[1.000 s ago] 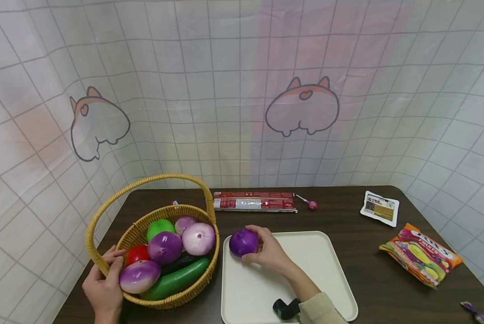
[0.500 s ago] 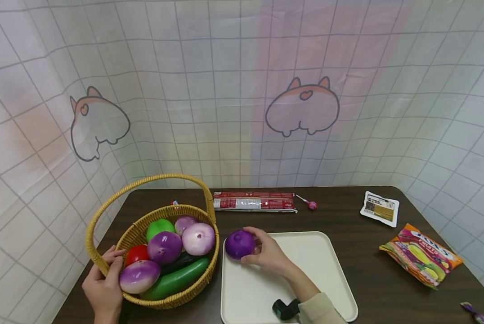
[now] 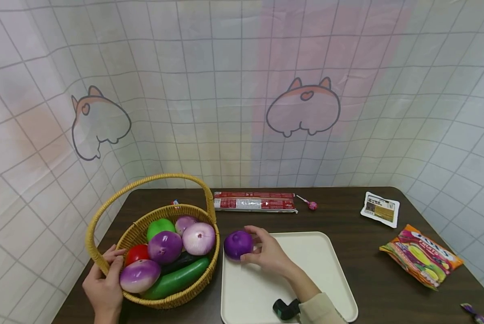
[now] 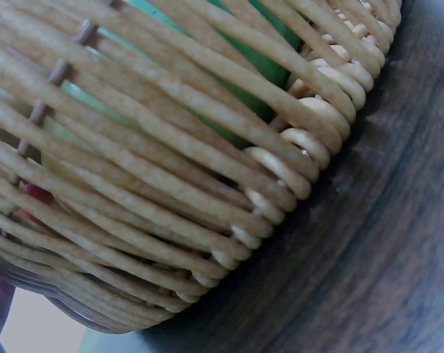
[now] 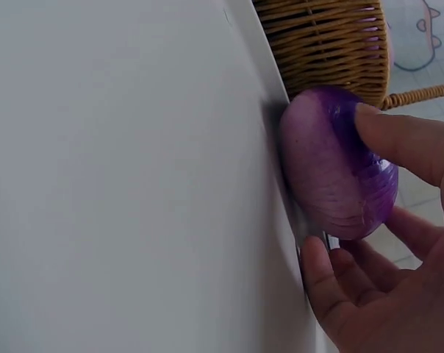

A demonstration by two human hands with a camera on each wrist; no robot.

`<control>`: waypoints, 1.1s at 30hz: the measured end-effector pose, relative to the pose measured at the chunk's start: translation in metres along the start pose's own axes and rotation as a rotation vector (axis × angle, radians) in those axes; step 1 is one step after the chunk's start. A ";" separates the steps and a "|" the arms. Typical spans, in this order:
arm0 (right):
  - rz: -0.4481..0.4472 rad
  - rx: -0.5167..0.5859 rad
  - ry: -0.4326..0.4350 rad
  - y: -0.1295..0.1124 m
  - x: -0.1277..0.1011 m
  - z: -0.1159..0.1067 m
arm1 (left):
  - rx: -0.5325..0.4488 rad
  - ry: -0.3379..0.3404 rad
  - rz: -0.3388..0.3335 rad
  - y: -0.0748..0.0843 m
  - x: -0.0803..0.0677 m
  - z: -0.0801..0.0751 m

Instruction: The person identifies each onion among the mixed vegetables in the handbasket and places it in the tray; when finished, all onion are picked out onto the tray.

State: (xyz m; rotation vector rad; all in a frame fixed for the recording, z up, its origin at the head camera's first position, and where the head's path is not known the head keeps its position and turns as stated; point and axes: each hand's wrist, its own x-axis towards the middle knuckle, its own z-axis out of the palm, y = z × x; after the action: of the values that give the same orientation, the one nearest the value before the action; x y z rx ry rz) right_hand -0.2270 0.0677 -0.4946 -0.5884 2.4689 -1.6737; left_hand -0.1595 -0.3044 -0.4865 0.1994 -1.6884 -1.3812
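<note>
My left hand [image 3: 104, 283] grips the left rim of a yellow wicker basket [image 3: 191, 293] where its tall handle [image 3: 173, 176] meets it. In the left wrist view the woven wall [image 4: 163, 184] fills most of the picture. A shiny purple onion [image 3: 238, 245] sits at the far left corner of a cream tray [image 3: 254, 292]. My right hand [image 3: 272, 256] holds it from the right, thumb and fingers curled around it. The right wrist view has the thumb lying on the onion [image 5: 332, 169], close beside the basket, with some fingers partly hidden behind it.
The basket holds several onions, a red tomato [image 3: 136, 254], a green round vegetable [image 3: 159, 228] and a cucumber [image 3: 177, 278]. Behind the tray lie a red packet [image 3: 254, 202] and a lollipop [image 3: 312, 205]. A white pouch [image 3: 381, 209] and a fruit candy bag [image 3: 422, 256] lie right.
The purple onion has shifted slightly left and down toward the tray's corner, showing more of it outside my right fingers. My left hand and the basket have stayed put.
</note>
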 end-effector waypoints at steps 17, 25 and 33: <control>-0.047 -0.110 0.212 -0.013 0.000 -0.008 | 0.014 -0.003 0.011 0.001 0.000 0.000; -0.091 -0.082 0.224 -0.038 -0.005 -0.009 | 0.009 0.001 -0.005 0.002 -0.001 0.001; -0.191 -0.064 0.115 -0.067 -0.013 0.005 | -0.003 0.009 -0.002 0.004 0.000 0.001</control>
State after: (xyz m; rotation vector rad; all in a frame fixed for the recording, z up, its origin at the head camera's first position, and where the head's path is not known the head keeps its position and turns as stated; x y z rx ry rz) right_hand -0.1960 0.0470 -0.4375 -0.7790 2.6296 -1.7463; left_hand -0.1586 -0.3017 -0.4830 0.2050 -1.6791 -1.3818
